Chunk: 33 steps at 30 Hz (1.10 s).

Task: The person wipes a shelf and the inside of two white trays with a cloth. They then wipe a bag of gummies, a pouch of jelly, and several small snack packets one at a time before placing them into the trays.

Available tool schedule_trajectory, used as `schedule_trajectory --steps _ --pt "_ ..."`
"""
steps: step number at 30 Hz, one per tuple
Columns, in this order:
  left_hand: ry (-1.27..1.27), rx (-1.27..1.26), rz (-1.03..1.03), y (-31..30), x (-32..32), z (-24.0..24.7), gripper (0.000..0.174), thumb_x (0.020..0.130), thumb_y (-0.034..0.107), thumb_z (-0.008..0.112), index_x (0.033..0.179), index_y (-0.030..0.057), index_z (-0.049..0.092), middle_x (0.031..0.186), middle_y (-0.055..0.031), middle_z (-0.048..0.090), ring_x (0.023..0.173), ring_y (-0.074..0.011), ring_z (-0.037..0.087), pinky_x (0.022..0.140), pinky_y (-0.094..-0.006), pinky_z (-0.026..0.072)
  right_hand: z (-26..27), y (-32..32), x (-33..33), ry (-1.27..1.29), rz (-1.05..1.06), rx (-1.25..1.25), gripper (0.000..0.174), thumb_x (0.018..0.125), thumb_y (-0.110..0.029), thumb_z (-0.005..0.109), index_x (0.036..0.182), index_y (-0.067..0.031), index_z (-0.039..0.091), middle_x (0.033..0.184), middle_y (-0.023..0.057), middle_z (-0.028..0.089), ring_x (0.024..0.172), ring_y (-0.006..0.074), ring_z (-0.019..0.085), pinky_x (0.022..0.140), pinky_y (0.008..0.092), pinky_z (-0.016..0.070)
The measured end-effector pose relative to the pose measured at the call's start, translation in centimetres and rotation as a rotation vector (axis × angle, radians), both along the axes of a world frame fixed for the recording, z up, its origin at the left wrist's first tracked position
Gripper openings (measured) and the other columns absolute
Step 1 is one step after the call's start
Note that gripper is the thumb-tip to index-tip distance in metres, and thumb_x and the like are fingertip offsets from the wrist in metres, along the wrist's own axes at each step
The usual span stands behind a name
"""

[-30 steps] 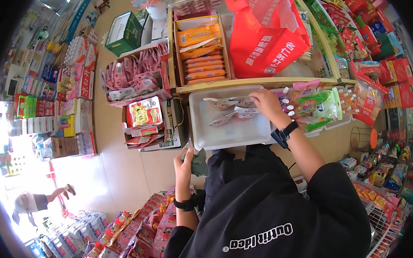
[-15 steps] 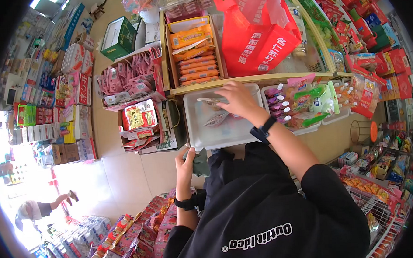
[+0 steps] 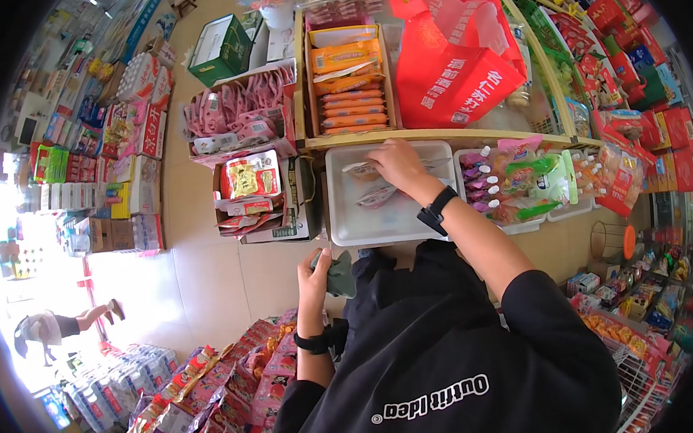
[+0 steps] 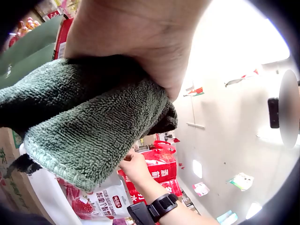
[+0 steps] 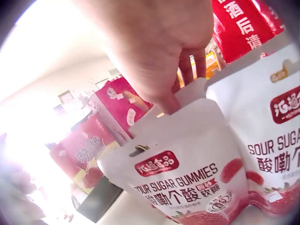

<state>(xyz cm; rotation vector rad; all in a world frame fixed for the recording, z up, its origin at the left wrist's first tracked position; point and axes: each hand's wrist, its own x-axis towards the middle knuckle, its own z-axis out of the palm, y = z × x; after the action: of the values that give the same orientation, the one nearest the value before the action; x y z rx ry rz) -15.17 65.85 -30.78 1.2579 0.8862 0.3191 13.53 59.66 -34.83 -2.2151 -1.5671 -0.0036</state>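
Note:
My left hand (image 3: 312,281) grips a folded dark green terry cloth (image 3: 340,275) below the front left corner of a white plastic tray (image 3: 386,227). The cloth fills much of the left wrist view, under the palm. My right hand (image 3: 399,165) reaches over the tray among several white-and-red bags of sour sugar gummies. In the right wrist view it pinches the top edge of one gummy bag (image 5: 187,159), thumb in front and fingers behind. A second gummy bag (image 5: 267,122) stands close beside that one, to the right.
Left of the tray is a carton of red snack packs (image 3: 243,183). To its right, a tray holds spouted pouches (image 3: 482,182). Behind the yellow ledge (image 3: 436,136) stand a red shopping bag (image 3: 456,62) and a box of orange packs (image 3: 352,98). Bagged goods (image 3: 237,379) lie lower left.
My right hand has moved left from the tray's right end to the bags nearer its middle. The left hand keeps its hold on the cloth. The head view has shifted slightly.

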Motion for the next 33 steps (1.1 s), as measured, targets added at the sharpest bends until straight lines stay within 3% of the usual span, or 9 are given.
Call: schedule_trajectory --steps 4,10,12,16,18,20,25,28,33 --pt "0.004 0.022 0.041 0.5 -1.0 0.7 0.034 0.094 0.029 0.058 0.073 0.0024 0.054 0.062 0.0062 0.046 0.058 -0.0034 0.04 0.05 -0.0224 0.0317 2.1 -1.0 -1.4 0.145 -0.009 0.25 0.015 0.082 -0.018 0.065 0.091 -0.0072 0.07 0.087 0.011 0.068 0.086 0.0304 0.06 0.08 0.0405 0.0464" --pt "-0.03 0.038 0.163 0.8 -3.1 2.4 0.03 0.094 0.027 0.059 0.079 0.0005 0.06 0.065 0.0031 0.054 0.058 -0.0045 0.048 0.051 -0.0217 0.0385 5.8 -4.7 -5.8 0.411 0.014 0.049 0.025 0.082 -0.024 0.069 0.098 -0.0056 0.068 0.093 0.0115 0.067 0.094 0.0302 0.059 0.085 0.0397 0.0461" --pt "-0.053 0.009 0.219 0.3 -3.7 2.3 0.031 0.093 0.027 0.061 0.096 -0.0039 0.063 0.073 -0.0013 0.062 0.063 -0.0074 0.057 0.055 -0.022 0.0455 5.7 -5.1 -8.1 0.644 0.207 0.007 0.04 0.079 -0.028 0.075 0.111 -0.0059 0.065 0.106 0.0121 0.066 0.104 0.0254 0.06 0.091 0.0355 0.0462" --pt "-0.061 0.088 0.354 -2.2 -2.3 3.0 0.036 0.093 0.031 0.062 0.101 -0.0034 0.059 0.087 -0.0031 0.061 0.083 -0.0096 0.055 0.07 -0.0254 0.0465 7.5 -3.7 -13.3 0.815 0.624 -0.048 0.06 0.074 -0.031 0.079 0.123 -0.0051 0.055 0.119 0.0164 0.057 0.106 0.0319 0.058 0.09 0.0406 0.045" --pt "-0.196 0.139 0.255 -3.2 -1.8 4.7 0.038 0.09 0.034 0.065 0.102 -0.0006 0.054 0.088 -0.003 0.057 0.084 -0.0106 0.052 0.074 -0.0281 0.0457 8.7 -3.3 -14.3 0.88 0.663 -0.173 0.055 0.073 -0.026 0.079 0.118 -0.003 0.058 0.115 0.0171 0.06 0.104 0.0322 0.06 0.086 0.0388 0.0474" --pt "-0.134 0.154 0.195 -3.9 -2.0 5.3 0.052 0.088 0.029 0.069 0.124 -0.0015 0.049 0.102 -0.0022 0.058 0.095 -0.0087 0.052 0.083 -0.0255 0.0454 8.9 -3.5 -14.2 0.931 0.479 -0.184 0.05 0.071 -0.024 0.079 0.112 -0.0019 0.06 0.102 0.0161 0.062 0.094 0.033 0.062 0.079 0.0376 0.0494" --pt "-0.061 0.326 0.286 -6.4 -3.1 6.5 0.033 0.083 0.023 0.075 0.1 0.0047 0.053 0.081 -0.0011 0.057 0.077 -0.0074 0.052 0.068 -0.0254 0.0449 10.2 -5.1 -12.6 0.789 0.57 -0.073 0.031 0.071 -0.013 0.079 0.093 -0.0029 0.06 0.095 0.0106 0.065 0.091 0.0217 0.064 0.08 0.0312 0.0485" --pt "0.059 0.251 0.282 -7.9 -4.3 6.1 0.034 0.08 0.024 0.075 0.1 0.0045 0.056 0.086 -0.0078 0.06 0.082 -0.0138 0.056 0.074 -0.031 0.0473 9.9 -5.9 -12.0 0.93 0.625 -0.004 0.026 0.073 -0.013 0.078 0.082 -0.0037 0.055 0.1 0.0098 0.065 0.092 0.0201 0.063 0.082 0.0286 0.0472" --pt "0.135 0.393 0.303 -10.0 -5.0 5.6 0.032 0.079 0.024 0.076 0.094 0.0032 0.056 0.079 -0.0062 0.056 0.075 -0.0121 0.053 0.068 -0.0284 0.0458 11.1 -7.2 -12.3 1.153 0.547 -0.272 0.027 0.084 -0.015 0.071 0.076 -0.0044 0.048 0.067 -0.0022 0.051 0.065 0.0033 0.045 0.057 0.0223 0.0382"
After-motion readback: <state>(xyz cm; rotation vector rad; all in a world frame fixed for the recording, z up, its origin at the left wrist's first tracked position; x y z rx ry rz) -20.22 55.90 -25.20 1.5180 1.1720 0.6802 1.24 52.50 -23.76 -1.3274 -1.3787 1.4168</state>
